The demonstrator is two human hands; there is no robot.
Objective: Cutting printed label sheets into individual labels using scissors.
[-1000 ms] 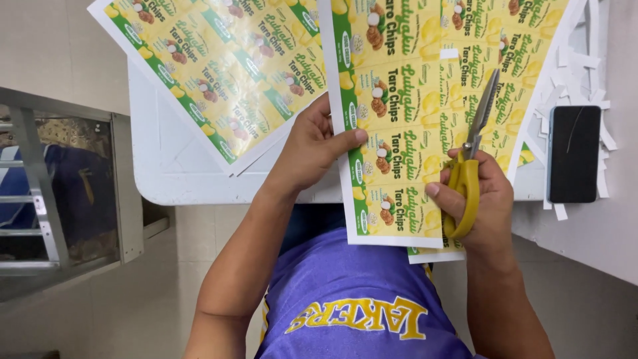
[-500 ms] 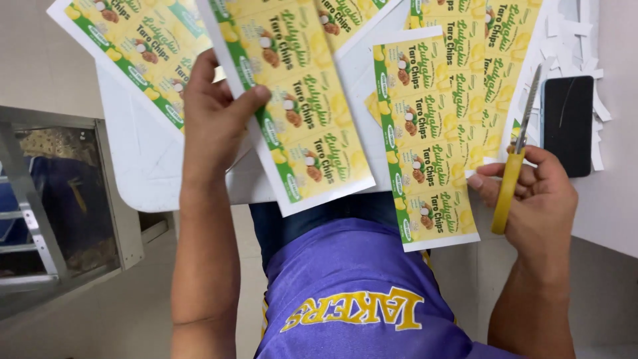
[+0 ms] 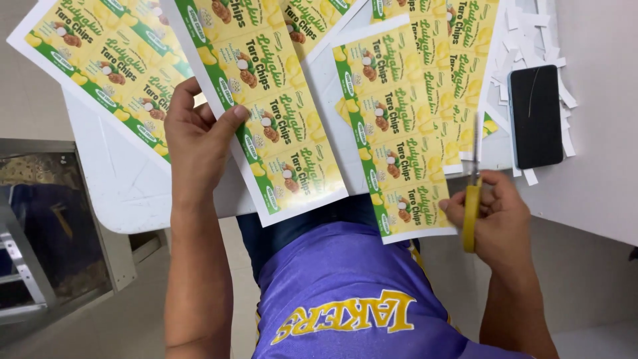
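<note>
**Label sheets and scissors at the table edge**

On the white table (image 3: pixel 126 179) lie printed yellow-green label sheets. The left hand (image 3: pixel 196 136) grips one long label strip (image 3: pixel 266 113) by its edge, thumb on top. Just beside it lies a second strip (image 3: pixel 392 133). The right hand (image 3: pixel 498 219) is closed around yellow-handled scissors (image 3: pixel 472 199). A dark phone (image 3: pixel 535 116) rests among white paper scraps (image 3: pixel 531 33).

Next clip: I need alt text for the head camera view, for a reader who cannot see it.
Seen from above, a person's left hand holds a cut strip of yellow-and-green labels at its edge, while the right hand holds yellow-handled scissors beside another label strip. Both strips overhang a white table that also carries a black phone among white paper scraps.
</note>
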